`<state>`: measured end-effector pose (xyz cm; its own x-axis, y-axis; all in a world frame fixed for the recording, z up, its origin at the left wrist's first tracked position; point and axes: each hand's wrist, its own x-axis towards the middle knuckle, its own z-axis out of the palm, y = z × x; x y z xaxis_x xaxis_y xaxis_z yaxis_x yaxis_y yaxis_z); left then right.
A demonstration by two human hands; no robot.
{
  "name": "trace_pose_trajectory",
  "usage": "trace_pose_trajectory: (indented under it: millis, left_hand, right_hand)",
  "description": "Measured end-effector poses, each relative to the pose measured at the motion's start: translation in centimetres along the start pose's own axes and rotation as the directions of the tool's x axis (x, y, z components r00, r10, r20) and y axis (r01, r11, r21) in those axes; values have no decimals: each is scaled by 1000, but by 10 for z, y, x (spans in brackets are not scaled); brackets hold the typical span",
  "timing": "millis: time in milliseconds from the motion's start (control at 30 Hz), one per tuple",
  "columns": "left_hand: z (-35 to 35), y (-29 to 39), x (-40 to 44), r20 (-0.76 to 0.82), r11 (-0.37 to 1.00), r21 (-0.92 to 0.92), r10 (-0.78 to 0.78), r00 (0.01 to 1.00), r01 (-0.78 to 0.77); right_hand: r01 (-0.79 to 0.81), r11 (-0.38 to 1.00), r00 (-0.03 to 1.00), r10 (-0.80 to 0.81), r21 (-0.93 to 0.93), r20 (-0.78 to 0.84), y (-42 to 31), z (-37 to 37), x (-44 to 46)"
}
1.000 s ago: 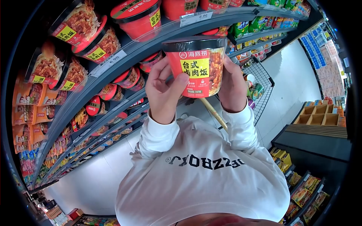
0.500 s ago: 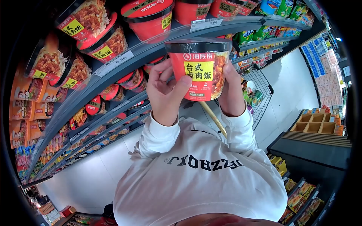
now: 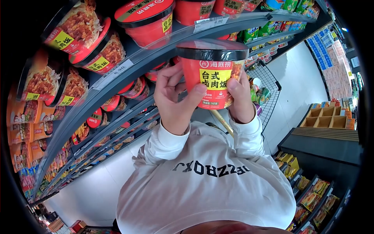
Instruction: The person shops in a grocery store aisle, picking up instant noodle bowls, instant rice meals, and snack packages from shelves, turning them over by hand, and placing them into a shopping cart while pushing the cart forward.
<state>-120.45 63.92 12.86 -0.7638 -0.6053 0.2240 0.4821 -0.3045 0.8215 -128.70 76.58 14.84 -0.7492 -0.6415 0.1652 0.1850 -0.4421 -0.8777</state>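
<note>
I see a smooth tub (image 3: 210, 80) with a shiny plastic lid (image 3: 212, 50), a dull cloth shirt (image 3: 208, 195) and a metal wire cart (image 3: 277, 85).

pass: over floor (image 3: 298, 74) right of cart (image 3: 278, 86) | blocked: shelf edge (image 3: 152, 50) beyond cup (image 3: 212, 80); gold bar (image 3: 223, 124) below cup

Wire cart (image 3: 277, 86) on pale floor (image 3: 302, 74); divided tray (image 3: 325, 117), orange packets (image 3: 20, 133).

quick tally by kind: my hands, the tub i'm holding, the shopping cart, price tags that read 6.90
left hand and right hand: 2
held tub: 1
shopping cart: 1
readable 6.90 price tags: 2
total: 6
</note>
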Motion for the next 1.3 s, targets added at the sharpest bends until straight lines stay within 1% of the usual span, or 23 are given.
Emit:
trace_pose_trajectory:
  millis: [100, 267, 333, 400, 467, 500, 600, 633, 733, 800, 833, 867, 900, 933, 1000, 1033, 1067, 1133, 1167, 1200, 1233, 1267, 1300]
  left_hand:
    - [-3, -4, 0, 27, 1000, 25, 7, 1000, -8]
    - [0, -7, 2, 50, 999, 54, 2, 999, -5]
    - [4, -11, 4, 52, 998, 61, 12, 999, -15]
    - [6, -17, 7, 81, 995, 82, 49, 996, -55]
    - [11, -20, 8, 114, 994, 90, 50, 992, -61]
    - [13, -22, 8, 143, 993, 99, 52, 988, -67]
    - [20, -35, 7, 182, 990, 117, 61, 981, -84]
    - [24, -37, 6, 195, 990, 117, 54, 979, -78]
    - [34, -47, 4, 218, 990, 138, -9, 976, -22]
    - [39, -60, 2, 189, 992, 126, -23, 982, -1]
    - [40, -66, 1, 207, 992, 127, -38, 978, 11]
    - [41, -74, -1, 205, 994, 76, -94, 974, 80]
    - [41, -82, -3, 207, 988, 25, -154, 966, 152]
    - [38, -92, -6, 231, 984, 27, -176, 957, 174]
    - [31, -116, -14, 219, 910, 63, -413, 884, 410]
    - [32, -126, -22, 234, 905, 93, -426, 874, 416]
    - [31, -137, -31, 252, 892, 104, -451, 856, 439]
    - [29, -159, -48, 198, 814, 239, -574, 794, 529]
    - [30, -167, -56, 158, 751, 326, -642, 750, 574]
    - [33, -174, -61, 168, 742, 334, -654, 738, 581]
    - [37, -180, -66, 170, 695, 339, -708, 685, 634]
    - [40, -187, -70, 171, 647, 345, -756, 631, 681]
    - [43, -192, -71, 238, 662, 415, -741, 628, 624]
  right_hand:
    - [13, 1000, 1000, -13, 1, -26, 4, -3, -3]
    - [32, 999, 999, -32, -36, 3, 7, -11, -1]
    - [94, 993, 996, -93, -75, 11, 7, -11, 0]
    - [99, 990, 995, -100, -104, -6, 6, -12, -1]
    - [145, 988, 987, -148, -55, -64, 5, -13, -3]
    - [157, 980, 985, -165, -125, -50, 4, -17, -4]
    - [181, 963, 979, -195, -201, -52, 0, -29, -7]
    - [157, 952, 984, -174, -262, -41, -5, -33, -10]
    - [124, 954, 990, -139, -273, -37, -16, -48, -15]
    - [112, 941, 986, -145, -319, -83, -16, -66, -21]
    - [101, 918, 989, -134, -384, -62, -18, -75, -26]
    - [88, 889, 992, -121, -449, -44, -19, -87, -31]
    - [-4, 892, 991, -55, -452, -119, -16, -100, -39]
    - [-10, 893, 986, -65, -451, -151, -15, -109, -49]
    - [88, 794, 985, -159, -602, -65, -10, -126, -69]
    - [1, 754, 997, -55, -656, -62, -6, -139, -79]
    - [21, 487, 998, -68, -873, -13, -6, -149, -91]
    - [-93, 567, 992, -19, -818, -125, 9, -162, -113]
    - [-109, 569, 989, -23, -815, -149, 11, -166, -122]
    - [-216, 553, 972, 43, -804, -232, 10, -169, -129]
    - [-318, 532, 945, 107, -785, -310, 10, -173, -135]
    - [-326, 536, 941, 103, -779, -323, 10, -179, -141]
    - [-326, 502, 933, 33, -801, -359, 9, -186, -147]
